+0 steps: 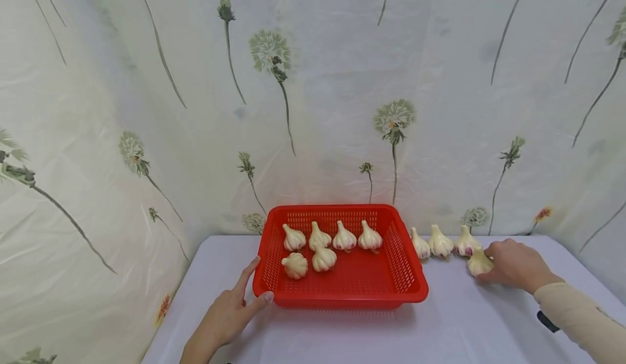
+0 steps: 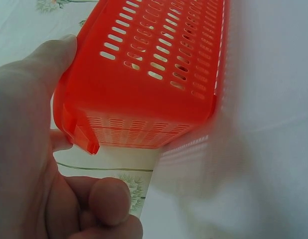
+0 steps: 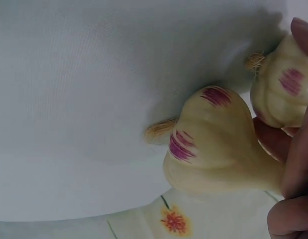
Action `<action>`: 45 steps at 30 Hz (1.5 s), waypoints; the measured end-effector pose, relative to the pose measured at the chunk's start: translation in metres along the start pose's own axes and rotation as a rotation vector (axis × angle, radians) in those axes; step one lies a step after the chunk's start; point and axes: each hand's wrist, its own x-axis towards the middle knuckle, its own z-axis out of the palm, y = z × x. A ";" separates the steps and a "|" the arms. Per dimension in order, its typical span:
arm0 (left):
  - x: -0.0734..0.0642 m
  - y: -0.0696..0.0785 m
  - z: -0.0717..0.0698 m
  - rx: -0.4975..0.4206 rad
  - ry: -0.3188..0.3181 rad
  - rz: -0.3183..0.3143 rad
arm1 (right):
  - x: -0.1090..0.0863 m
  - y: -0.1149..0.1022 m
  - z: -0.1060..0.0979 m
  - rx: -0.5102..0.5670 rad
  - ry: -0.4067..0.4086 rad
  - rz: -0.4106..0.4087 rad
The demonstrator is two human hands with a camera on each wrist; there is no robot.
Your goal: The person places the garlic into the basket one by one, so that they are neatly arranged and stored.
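Observation:
A red plastic basket (image 1: 342,297) with slotted walls stands mid-table, holding several cream garlic bulbs (image 1: 295,266). My left hand (image 1: 226,314) touches the basket's near left corner, index finger along the left rim and thumb at the front rim. In the left wrist view its thumb (image 2: 64,52) lies against the rim, other fingers bent below. Right of the basket, my right hand (image 1: 517,263) holds a garlic bulb (image 1: 479,263) between thumb and fingers. In the right wrist view this purple-marked bulb (image 3: 283,84) is partly hidden by the fingers, beside another bulb (image 3: 209,142).
Behind the held bulb, a row of bulbs (image 1: 440,242) lines the table's back edge, right of the basket. A curtain (image 1: 332,136) printed with dandelions hangs behind the white tabletop (image 1: 440,331). Inside the basket, bulbs occupy the back and left; bare red floor shows front right.

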 end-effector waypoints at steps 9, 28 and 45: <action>-0.001 -0.001 0.000 -0.012 0.000 0.019 | 0.003 -0.004 0.003 -0.009 0.020 -0.001; 0.001 -0.002 -0.001 -0.007 0.002 0.021 | -0.007 -0.021 -0.033 0.043 0.030 -0.071; 0.001 -0.002 0.000 -0.009 0.009 0.031 | 0.006 -0.066 -0.083 0.109 0.156 -0.195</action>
